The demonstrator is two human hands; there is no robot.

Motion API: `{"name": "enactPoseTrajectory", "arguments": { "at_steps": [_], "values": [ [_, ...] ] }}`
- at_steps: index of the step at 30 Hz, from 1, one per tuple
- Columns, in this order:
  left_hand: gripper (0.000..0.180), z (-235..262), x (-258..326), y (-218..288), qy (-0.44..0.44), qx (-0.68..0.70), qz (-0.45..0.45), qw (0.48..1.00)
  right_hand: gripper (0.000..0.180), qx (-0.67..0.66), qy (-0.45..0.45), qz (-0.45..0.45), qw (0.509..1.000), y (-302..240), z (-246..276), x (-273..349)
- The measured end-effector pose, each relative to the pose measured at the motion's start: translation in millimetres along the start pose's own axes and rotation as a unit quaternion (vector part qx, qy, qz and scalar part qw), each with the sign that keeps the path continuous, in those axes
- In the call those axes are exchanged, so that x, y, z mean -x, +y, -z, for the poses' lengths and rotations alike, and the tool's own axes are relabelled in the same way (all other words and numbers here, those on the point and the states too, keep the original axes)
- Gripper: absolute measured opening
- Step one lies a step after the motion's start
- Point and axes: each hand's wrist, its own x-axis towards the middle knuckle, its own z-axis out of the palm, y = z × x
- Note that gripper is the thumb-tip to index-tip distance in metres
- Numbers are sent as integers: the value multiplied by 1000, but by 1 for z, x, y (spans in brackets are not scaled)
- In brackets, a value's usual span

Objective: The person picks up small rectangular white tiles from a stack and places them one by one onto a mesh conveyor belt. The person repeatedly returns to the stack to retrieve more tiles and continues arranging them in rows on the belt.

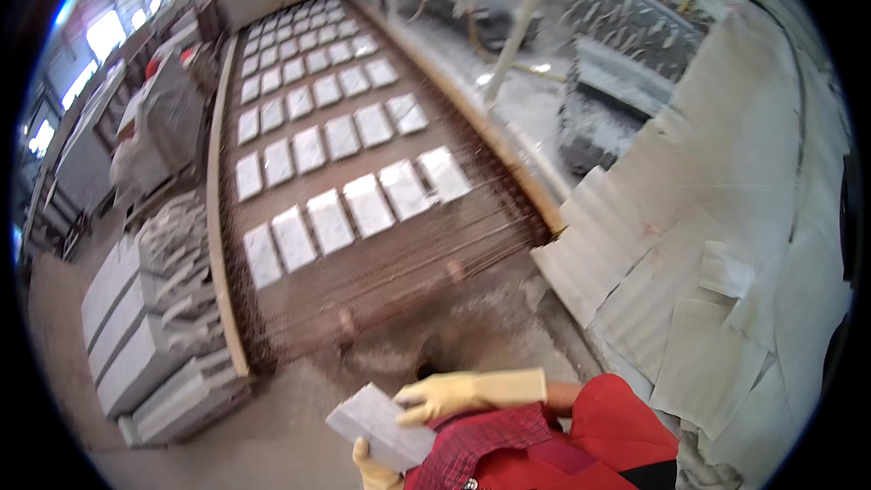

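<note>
both gloved hands grip one grey stone tile (379, 425) against the chest, short of the conveyor's near end: right hand (445, 396) clamped over its top edge, left hand (374, 469) curled beneath. rows of white tiles (328, 220) lie along the wire belt (381, 281).

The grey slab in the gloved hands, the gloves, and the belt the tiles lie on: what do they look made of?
Slab: likely stone or cement, matte pale grey, flat with crisp edges.
Gloves on the left hand and right hand: probably rubber, smooth yellowish skin with a cuff.
Belt: apparently wire mesh or rods, rusty brown, with fine parallel lines.
Tiles on it: the same pale grey, lightly mottled.
</note>
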Motion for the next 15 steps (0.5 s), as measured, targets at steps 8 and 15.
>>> {"name": "enactPoseTrajectory", "arguments": {
  "at_steps": [8,15],
  "values": [
    [93,-30,-7,-18,2,-40,26,999,82,67,49,-61,995,-10,-45,45],
    [88,-39,-9,-23,7,-53,37,998,86,38,56,-88,994,-4,-54,49]
  ]
}}
